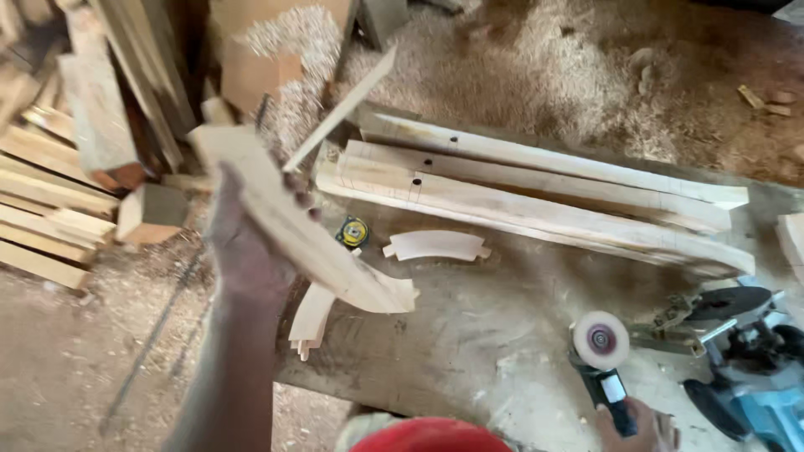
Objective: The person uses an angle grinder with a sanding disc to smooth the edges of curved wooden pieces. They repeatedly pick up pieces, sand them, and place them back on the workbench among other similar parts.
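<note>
Curved pale wooden piece w/ notched end [301, 222] is held up off the bench by the left hand [243, 243], fingers wrapped round its upper-mid section, closed firm on it. Long axis is tilted: far-left end high, near-right notched end low, pointing toward bench centre. Black angle grinder w/ pale sanding disc [601, 351] is gripped at its body by the right hand [641, 427] at near right edge; hand is partly cut off, closed round the handle as far as seen. Disc lies well right of and lower than the held piece's notched end. Two more curved wood pieces [435, 245] rest on the dusty workbench [469, 335], beside a yellow tape measure [353, 232].
</note>
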